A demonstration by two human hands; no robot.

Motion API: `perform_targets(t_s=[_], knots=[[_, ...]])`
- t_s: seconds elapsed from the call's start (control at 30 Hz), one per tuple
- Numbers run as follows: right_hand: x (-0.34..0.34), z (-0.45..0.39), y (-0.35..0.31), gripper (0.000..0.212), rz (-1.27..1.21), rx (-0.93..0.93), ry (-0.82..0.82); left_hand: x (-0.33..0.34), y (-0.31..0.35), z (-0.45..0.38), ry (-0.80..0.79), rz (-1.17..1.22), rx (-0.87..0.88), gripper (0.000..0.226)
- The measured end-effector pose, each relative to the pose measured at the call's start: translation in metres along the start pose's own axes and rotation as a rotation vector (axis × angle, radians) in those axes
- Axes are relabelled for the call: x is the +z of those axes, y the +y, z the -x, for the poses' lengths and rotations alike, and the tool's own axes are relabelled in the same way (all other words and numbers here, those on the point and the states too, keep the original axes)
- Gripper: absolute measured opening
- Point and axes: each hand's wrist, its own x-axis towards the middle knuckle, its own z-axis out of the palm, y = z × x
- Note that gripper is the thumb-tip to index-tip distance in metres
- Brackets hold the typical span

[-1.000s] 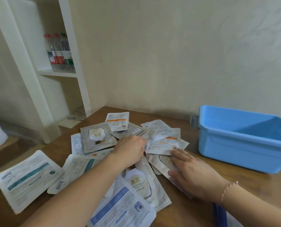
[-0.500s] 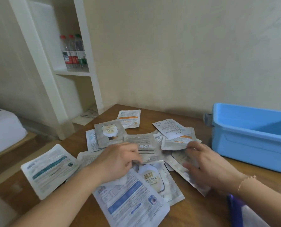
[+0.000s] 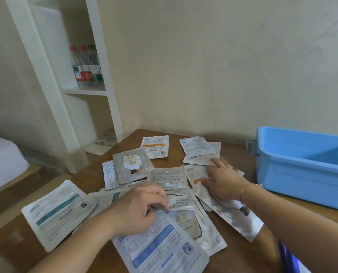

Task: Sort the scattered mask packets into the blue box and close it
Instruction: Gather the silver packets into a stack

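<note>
**Mia:** What are the fingers doing?

**Ben:** The left hand [image 3: 138, 209] has its fingers curled. They pinch the near edge of a grey mask packet [image 3: 169, 187] with small print and a barcode. The right hand [image 3: 223, 180] lies flat with straight fingers. It presses down on a white mask packet with an orange stripe [image 3: 194, 175] and touches a silvery packet [image 3: 231, 217] under its palm.

**Mia:** Where are the other packets?

**Ben:** They lie scattered in the middle of the wooden table [image 3: 241, 251], many on top of each other. A big packet with a blue stripe [image 3: 160, 247] is at the near edge. A packet with a teal stripe [image 3: 57, 211] is by the left edge. A grey packet with a gold picture [image 3: 132, 164] lies past the left hand. 2 white packets [image 3: 197, 148] lie near the far edge, and 1 with an orange band [image 3: 155, 146] sits beside them.

**Mia:** And the blue box?

**Ben:** The blue box [image 3: 302, 174] stands open at the right edge of the table. I can't see any packets in it.

**Mia:** Anything else?

**Ben:** 3 bottles [image 3: 87, 66] stand on a white shelf [image 3: 85, 91] past the table's left side.
</note>
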Motion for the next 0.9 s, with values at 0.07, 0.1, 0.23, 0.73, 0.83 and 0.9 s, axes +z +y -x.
perform_targets(t_s=[0.07, 0.1, 0.23, 0.73, 0.83, 0.9], knots=[[0.001, 0.021, 0.004, 0.057, 0.026, -0.019, -0.057, -0.002, 0.010, -0.013, -0.001, 0.069, -0.003, 0.028], [0.002, 0.035, 0.006, 0.064, 0.031, -0.026, -0.099, -0.002, 0.015, -0.024, 0.014, 0.072, -0.018, 0.025], [0.009, 0.085, 0.009, 0.079, 0.069, -0.120, -0.217, 0.014, 0.036, -0.085, -0.024, 0.043, -0.100, 0.035], [0.005, 0.043, 0.048, 0.027, -0.188, -0.014, 0.046, 0.027, 0.034, -0.101, -0.241, -0.452, -0.233, 0.047], [0.005, 0.045, 0.051, 0.029, -0.147, -0.013, 0.012, 0.022, 0.034, -0.098, -0.232, -0.488, -0.309, 0.048], [0.005, 0.051, 0.050, 0.031, -0.154, -0.010, -0.019, 0.020, 0.035, -0.099, -0.227, -0.492, -0.350, 0.050]])
